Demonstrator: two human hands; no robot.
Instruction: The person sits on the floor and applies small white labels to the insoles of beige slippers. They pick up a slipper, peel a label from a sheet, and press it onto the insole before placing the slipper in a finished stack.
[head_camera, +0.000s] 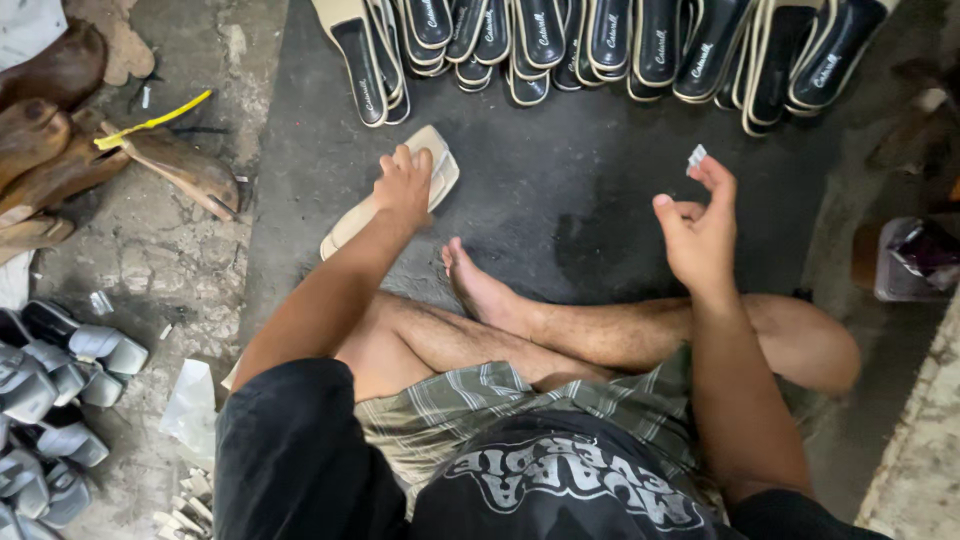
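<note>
Head view showed you seated cross-legged on a dark floor mat (560, 200), looking down at your own bare legs and hands. Your left hand (404, 186) was stretched forward and closed over the far end of a beige sandal sole (350, 225) — fingers curled over its upper edge, the sole lying flat on the mat with its near end pointing back towards your left knee. Your right hand (697, 228) was raised above your right knee, palm turned towards you, thumb and forefinger pinched shut on a small white tag (696, 157); the other fingers were loosely curled.

Beyond both hands, along the top edge of the mat, a row of finished sandals (600, 45) lay overlapping, with black insoles and pale edges. To your left, off the mat on rough concrete, wooden shoe lasts (60, 150) were piled, one near a yellow strip (150, 122). Lower left held a heap of grey shoe pieces (55, 400) — well apart from your hands. At the far right, a small pinkish container (905, 262) sat beside the mat.
</note>
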